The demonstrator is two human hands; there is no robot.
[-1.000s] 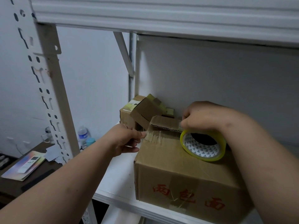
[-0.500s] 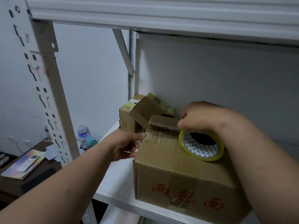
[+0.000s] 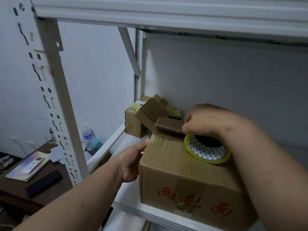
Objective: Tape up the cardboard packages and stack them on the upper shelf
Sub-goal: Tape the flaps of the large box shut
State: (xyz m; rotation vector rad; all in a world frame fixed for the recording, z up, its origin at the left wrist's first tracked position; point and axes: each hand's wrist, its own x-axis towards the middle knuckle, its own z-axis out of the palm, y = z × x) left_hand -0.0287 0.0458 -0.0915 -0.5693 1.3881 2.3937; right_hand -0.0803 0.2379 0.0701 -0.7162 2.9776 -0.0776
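Setting: white metal rack (image 3: 55, 90) against a pale wall, dim light, brown desk (image 3: 15, 185) low on the left with a remote (image 3: 35, 164) and two bottles (image 3: 89, 139) behind.
Box: big carton (image 3: 180, 177) on the shelf board (image 3: 126, 195), red print on the near face, far flap (image 3: 170, 125) raised and not yet closed.
Neighbour: smaller box (image 3: 133, 122) behind, near the back corner, flaps open too.
Tape: yellow-rimmed roll (image 3: 207, 150) resting on the carton top, right of centre, a strip already stuck at the left top corner.
Right hand (image 3: 205, 120): curled over the roll's far edge, gripping it; fingertips hidden, so exact pinch impossible to tell.
Left hand (image 3: 131, 162): flat against the carton's left side, fingers fairly straight, thumb up at the taped corner, pressing, holding nothing.
Step, as judged: anchoring the tape end, ready to draw across the seam.
Doing it well: flap down flat first, firm pressure on the stuck end, roll kept low and taut, straight pull along the seam, carton braced against sliding on the smooth board.
Risk: tape wrinkling or lifting off the old residue at that corner.
Since a second ago: left hand dropped from pinching at the corner to lying along the side wall; right hand and roll hardly shifted; carton in the same spot.
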